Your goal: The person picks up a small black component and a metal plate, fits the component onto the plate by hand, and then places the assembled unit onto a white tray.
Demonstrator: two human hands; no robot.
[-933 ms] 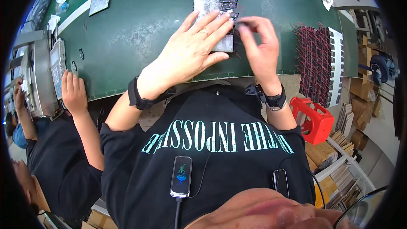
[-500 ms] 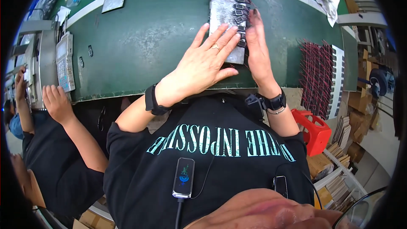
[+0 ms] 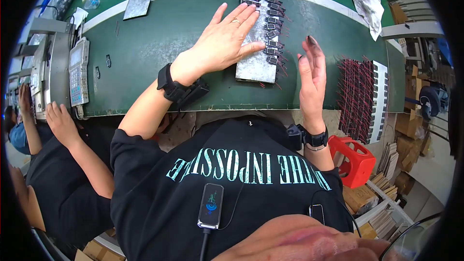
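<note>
A metal plate (image 3: pixel 254 70) lies on the green table, its length running away from me. Small black parts with thin red wires (image 3: pixel 271 34) line its right edge, and a few more show at its far end. Over the plate's left side, my left hand (image 3: pixel 220 43) is flat with fingers spread and thumb reaching across the plate; it partly hides the far-left parts, and I cannot tell whether it presses on them. To the right of the plate, apart from it, my right hand (image 3: pixel 313 79) is raised with fingers stretched and thumb out, holding nothing. Its fingertips look dark.
At the right table edge lies a white strip (image 3: pixel 380 99) beside dense rows of red-wired black parts (image 3: pixel 356 96). A red stool (image 3: pixel 358 162) stands below. Another metal plate (image 3: pixel 141 0) and a white cloth (image 3: pixel 366 7) lie farther back. A co-worker's hand (image 3: pixel 63 123) is near a keypad device (image 3: pixel 79 75).
My left hand has slid toward the far left of the plate. My right hand has drawn away from the plate's right edge, uncovering the row of parts there.
</note>
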